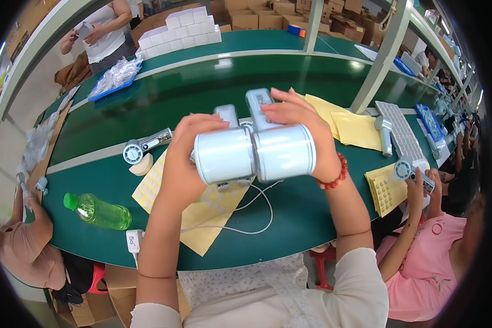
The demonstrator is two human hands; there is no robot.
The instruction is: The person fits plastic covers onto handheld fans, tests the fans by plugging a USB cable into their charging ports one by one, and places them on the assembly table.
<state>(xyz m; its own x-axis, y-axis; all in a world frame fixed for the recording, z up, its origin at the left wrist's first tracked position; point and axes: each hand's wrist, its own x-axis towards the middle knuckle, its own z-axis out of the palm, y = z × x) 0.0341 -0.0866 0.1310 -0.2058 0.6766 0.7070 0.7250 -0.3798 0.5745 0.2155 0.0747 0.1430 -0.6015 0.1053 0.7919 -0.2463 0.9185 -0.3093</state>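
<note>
My left grip [181, 159] was partly hidden behind the left pale-blue device [224, 156] | right pale-blue device [285, 153]: handle print was too small to read | yellow sheet [203, 240]: my left forearm [164, 235] covered part | standing co-worker [105, 42]: head was cut off by the top edge

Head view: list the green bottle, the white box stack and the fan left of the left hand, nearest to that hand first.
From the left hand:
1. Fan, just left of it.
2. Green bottle, lower left.
3. White box stack, far side.
</note>
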